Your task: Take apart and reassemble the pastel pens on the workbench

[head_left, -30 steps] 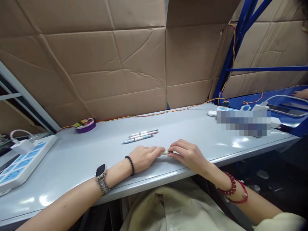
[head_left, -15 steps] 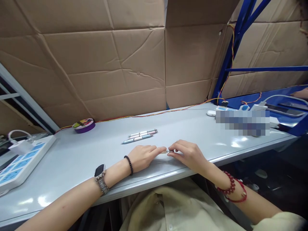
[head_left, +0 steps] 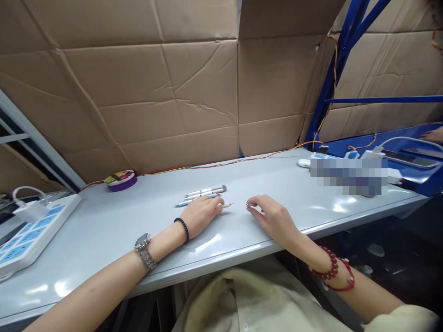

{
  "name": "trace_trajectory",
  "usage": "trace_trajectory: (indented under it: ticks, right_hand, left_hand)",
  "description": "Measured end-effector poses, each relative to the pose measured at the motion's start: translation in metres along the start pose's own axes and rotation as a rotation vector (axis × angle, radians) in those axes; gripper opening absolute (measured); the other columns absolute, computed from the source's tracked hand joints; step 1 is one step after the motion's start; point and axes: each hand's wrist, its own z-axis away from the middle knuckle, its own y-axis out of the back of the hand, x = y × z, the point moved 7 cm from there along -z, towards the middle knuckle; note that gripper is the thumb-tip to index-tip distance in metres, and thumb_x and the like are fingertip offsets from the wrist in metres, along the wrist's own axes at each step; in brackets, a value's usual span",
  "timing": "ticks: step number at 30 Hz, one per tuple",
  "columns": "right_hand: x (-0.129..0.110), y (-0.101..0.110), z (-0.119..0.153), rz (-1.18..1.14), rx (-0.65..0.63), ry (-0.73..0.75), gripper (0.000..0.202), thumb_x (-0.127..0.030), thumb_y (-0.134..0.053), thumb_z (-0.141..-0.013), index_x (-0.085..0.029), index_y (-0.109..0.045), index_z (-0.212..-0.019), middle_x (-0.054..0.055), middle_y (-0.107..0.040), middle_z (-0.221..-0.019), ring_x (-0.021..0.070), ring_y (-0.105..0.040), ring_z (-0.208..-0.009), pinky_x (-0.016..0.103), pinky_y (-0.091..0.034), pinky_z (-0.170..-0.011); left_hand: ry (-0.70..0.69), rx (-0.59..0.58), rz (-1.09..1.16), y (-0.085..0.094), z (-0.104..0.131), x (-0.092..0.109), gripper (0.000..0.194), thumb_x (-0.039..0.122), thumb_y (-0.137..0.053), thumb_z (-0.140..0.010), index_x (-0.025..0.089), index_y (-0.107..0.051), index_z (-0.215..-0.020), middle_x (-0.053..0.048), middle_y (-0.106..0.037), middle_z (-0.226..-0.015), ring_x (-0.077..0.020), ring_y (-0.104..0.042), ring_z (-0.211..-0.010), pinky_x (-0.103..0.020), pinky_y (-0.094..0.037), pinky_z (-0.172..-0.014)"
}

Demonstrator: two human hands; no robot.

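Observation:
My left hand [head_left: 200, 216] is closed on a pale pen part [head_left: 225, 205], whose thin tip points right. It rests just in front of several pens, partly covering the nearest, a light blue pen [head_left: 183, 203]. Behind that one lie a white pen [head_left: 198, 193] and another beside it. Across a small gap to the right, my right hand [head_left: 272, 216] pinches a small silvery piece [head_left: 249, 205] between thumb and forefinger. The two held pieces are apart.
A purple tape roll [head_left: 122, 180] lies at the back left. A white power strip [head_left: 51, 230] stands at the left. Chargers [head_left: 372, 154] and a blurred patch are at the right. Thin wires run along the cardboard wall [head_left: 148, 92]. Another person's hand shows at the far right.
The two held parts, touching before, have come apart. My left hand has moved left and slightly back towards the pens; my right hand has shifted slightly back.

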Motion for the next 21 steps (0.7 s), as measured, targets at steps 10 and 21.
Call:
trace_trajectory:
  ticks: [10, 21]
  right_hand:
    - [0.006, -0.013, -0.001, 0.081, -0.154, -0.031, 0.011, -0.019, -0.050, -0.089, -0.018, -0.060, -0.092, 0.005, -0.064, -0.088, 0.0208, -0.058, -0.084, 0.034, -0.049, -0.073]
    - [0.002, -0.019, -0.003, 0.002, -0.253, 0.035, 0.013, -0.017, -0.049, -0.089, -0.019, -0.061, -0.094, 0.006, -0.063, -0.091, 0.0192, -0.057, -0.087, 0.033, -0.049, -0.077]
  left_hand:
    - [0.085, 0.040, 0.072, 0.002, -0.002, -0.033, 0.022, 0.031, -0.037, -0.094, 0.020, -0.055, -0.100, -0.006, -0.060, -0.100, -0.0229, -0.054, -0.092, -0.036, -0.043, -0.081]
    - [0.228, 0.072, 0.094, -0.006, -0.002, -0.076, 0.020, 0.034, -0.044, -0.089, 0.018, -0.055, -0.084, -0.005, -0.053, -0.085, -0.0219, -0.050, -0.082, -0.034, -0.044, -0.074]
